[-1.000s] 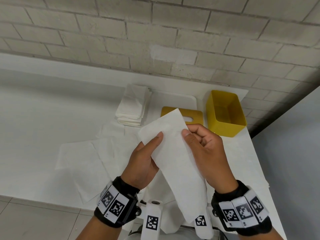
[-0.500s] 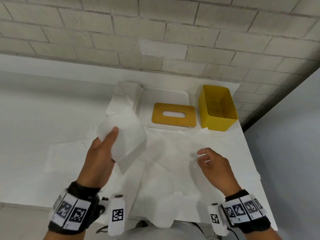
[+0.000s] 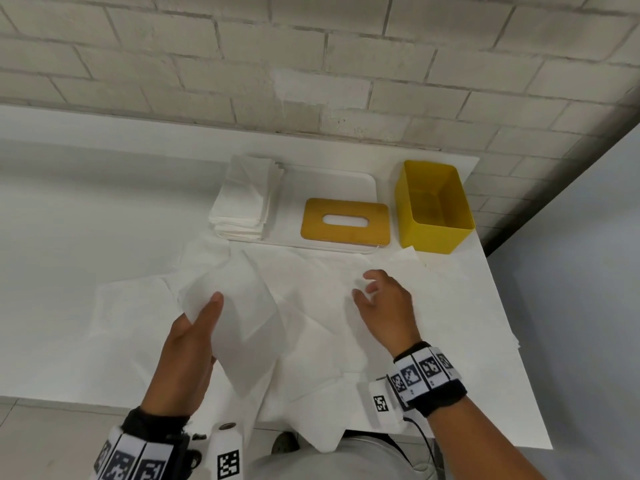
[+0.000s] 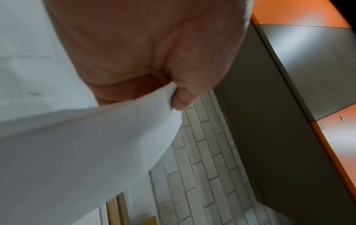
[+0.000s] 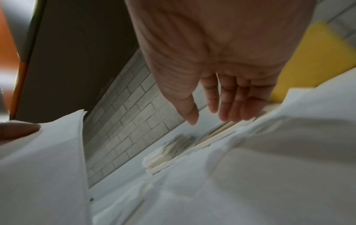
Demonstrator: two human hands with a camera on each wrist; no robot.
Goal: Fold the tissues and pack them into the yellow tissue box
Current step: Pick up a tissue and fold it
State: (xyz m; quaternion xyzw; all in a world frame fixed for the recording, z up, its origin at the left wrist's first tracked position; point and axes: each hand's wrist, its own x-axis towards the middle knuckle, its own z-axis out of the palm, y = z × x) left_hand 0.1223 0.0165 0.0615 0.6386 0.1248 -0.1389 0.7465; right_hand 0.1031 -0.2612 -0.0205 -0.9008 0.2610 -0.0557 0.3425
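My left hand (image 3: pixel 194 334) (image 4: pixel 173 97) pinches a folded white tissue (image 3: pixel 239 313) (image 4: pixel 86 144), held above the table at the left of centre. Several unfolded tissues (image 3: pixel 329 306) (image 5: pixel 250 175) lie spread over the near table. My right hand (image 3: pixel 384 303) (image 5: pixel 217 106) hovers just over them with relaxed, straight fingers and holds nothing. The yellow tissue box (image 3: pixel 433 209) (image 5: pixel 312 60) stands open and looks empty at the back right. Its yellow-brown lid (image 3: pixel 346 221) with an oval slot lies to the left of it. A stack of folded tissues (image 3: pixel 247 199) (image 5: pixel 169 152) sits further left.
The lid and the stack rest on a white tray (image 3: pixel 332 181). A brick wall (image 3: pixel 311 64) runs behind the white table (image 3: pixel 86 220). The table's right edge drops off beside the box; a grey floor (image 3: pixel 571 306) lies beyond.
My right hand let go of the tissue and dropped to the spread tissues on the right. My left hand carried the tissue leftward, then slightly back toward the centre.
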